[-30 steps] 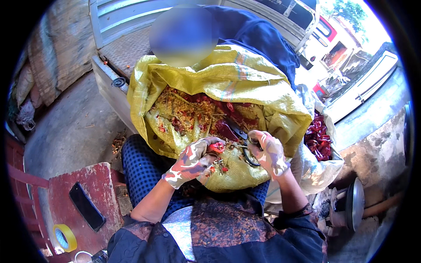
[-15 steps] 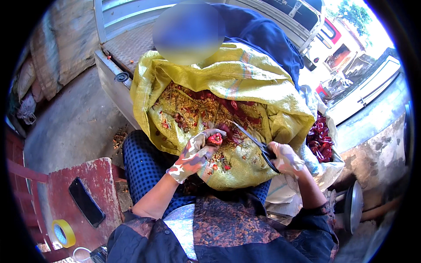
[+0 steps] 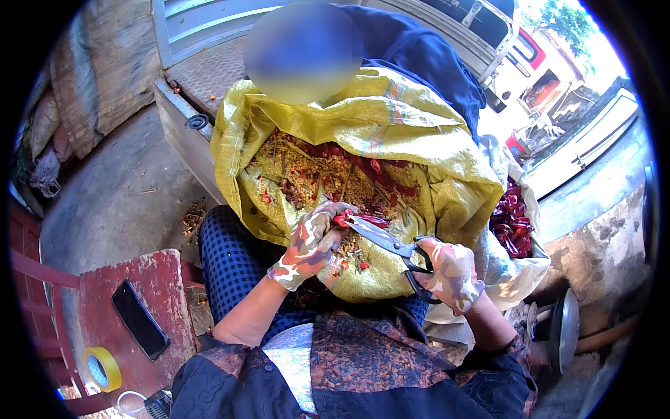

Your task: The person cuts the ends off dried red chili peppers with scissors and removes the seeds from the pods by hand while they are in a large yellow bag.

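Observation:
My left hand, in a patterned glove, pinches a red dried chili over the open yellow sack on my lap. My right hand, gloved the same way, grips black-handled scissors whose blades point left and meet the chili at its stem end. The sack holds chili seeds, stems and red chili pieces.
A white bag of whole red chilies sits at my right. A red stool at my left carries a black phone and a yellow tape roll. Another person in blue sits behind the sack. A metal plate lies lower right.
My right hand swung out to the right with the scissors and has now brought the blades back left onto the chili in my left hand.

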{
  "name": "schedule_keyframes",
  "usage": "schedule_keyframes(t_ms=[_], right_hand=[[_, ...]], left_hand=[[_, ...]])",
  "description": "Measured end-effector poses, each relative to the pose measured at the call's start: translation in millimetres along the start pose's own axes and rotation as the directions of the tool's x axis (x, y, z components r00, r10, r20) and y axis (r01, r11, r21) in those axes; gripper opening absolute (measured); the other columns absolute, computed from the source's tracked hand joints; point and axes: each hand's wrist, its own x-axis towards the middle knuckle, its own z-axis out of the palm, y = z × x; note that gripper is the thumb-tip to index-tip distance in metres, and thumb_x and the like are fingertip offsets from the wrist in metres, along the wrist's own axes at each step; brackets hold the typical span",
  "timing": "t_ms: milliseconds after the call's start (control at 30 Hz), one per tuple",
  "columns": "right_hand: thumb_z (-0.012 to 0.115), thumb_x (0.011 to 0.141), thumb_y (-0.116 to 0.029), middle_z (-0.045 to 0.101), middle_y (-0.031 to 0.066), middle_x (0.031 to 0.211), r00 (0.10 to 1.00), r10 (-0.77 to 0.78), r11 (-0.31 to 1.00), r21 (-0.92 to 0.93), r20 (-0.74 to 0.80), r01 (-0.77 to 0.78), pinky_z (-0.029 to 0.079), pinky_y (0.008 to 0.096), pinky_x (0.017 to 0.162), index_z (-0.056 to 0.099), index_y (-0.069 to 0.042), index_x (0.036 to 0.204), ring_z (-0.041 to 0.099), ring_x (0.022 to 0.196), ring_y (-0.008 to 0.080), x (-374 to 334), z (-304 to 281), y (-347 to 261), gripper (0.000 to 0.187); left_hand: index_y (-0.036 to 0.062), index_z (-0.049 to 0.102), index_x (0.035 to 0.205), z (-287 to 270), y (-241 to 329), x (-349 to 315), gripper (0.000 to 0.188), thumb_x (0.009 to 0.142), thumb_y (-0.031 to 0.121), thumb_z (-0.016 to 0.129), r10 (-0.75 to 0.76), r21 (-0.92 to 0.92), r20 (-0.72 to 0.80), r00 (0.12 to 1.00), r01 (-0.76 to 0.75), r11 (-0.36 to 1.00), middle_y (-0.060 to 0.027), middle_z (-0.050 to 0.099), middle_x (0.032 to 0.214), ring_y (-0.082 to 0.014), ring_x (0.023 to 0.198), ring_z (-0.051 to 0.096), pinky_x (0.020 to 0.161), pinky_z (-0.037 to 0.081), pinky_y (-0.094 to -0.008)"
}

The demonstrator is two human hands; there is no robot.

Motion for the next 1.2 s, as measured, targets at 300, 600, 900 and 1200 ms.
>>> schedule_keyframes(t_ms=[300, 600, 900, 1200], right_hand=[[0.074, 0.068, -0.043, 0.058, 0.0102, 0.067, 0.995, -0.079, 0.992, -0.108, -0.068, 0.072, 0.045, 0.0360, 0.052, 0.057, -0.009, 0.078, 0.058, 0.059, 0.0294, 2, 16, 11, 0.040], [0.067, 0.083, -0.026, 0.052, -0.0023, 0.074, 0.942, 0.055, 0.484, 0.816, 0.331, -0.316, 0.038, 0.0226, 0.059, 0.058, -0.003, 0.084, 0.047, 0.066, 0.0074, -2, 47, 8, 0.025], [0.068, 0.078, -0.040, 0.044, -0.0044, 0.062, 0.925, -0.251, -0.149, 0.933, 0.285, -0.328, 0.024, 0.0198, 0.043, 0.054, 0.000, 0.091, 0.035, 0.049, 0.0041, -10, 105, -20, 0.044], [0.073, 0.075, -0.040, 0.050, -0.0034, 0.067, 0.972, -0.070, -0.013, 0.974, 0.225, -0.227, 0.029, 0.0184, 0.047, 0.056, 0.000, 0.092, 0.041, 0.055, 0.0042, -6, 92, -32, 0.047]], left_hand=[[0.0062, 0.055, 0.111, 1, -9, -8, 0.037, 0.074, 0.007, 0.053, 0.089, 0.272, 0.008, 0.996, -0.088, 0.958, -0.0136, 0.057, 0.105, -0.0346, 0.100, 0.051, 0.086, 0.041, -0.0430], [0.0015, 0.050, 0.118, 13, -25, -20, 0.040, 0.080, 0.013, 0.055, -0.308, -0.783, 0.065, 0.949, 0.240, 0.574, -0.0082, 0.058, 0.110, -0.0063, 0.068, 0.046, 0.059, 0.039, -0.0198], [0.0000, 0.058, 0.093, 32, -12, -10, 0.027, 0.069, 0.011, 0.056, -0.360, -0.995, 0.095, 0.928, 0.104, 0.007, -0.0069, 0.058, 0.082, -0.0150, 0.071, 0.051, 0.066, 0.043, -0.0278], [-0.0002, 0.054, 0.106, 14, 0, -1, 0.032, 0.074, 0.004, 0.050, -0.524, -0.792, -0.201, 0.828, 0.177, 0.584, -0.0086, 0.060, 0.093, -0.0203, 0.082, 0.061, 0.078, 0.051, -0.0315]])
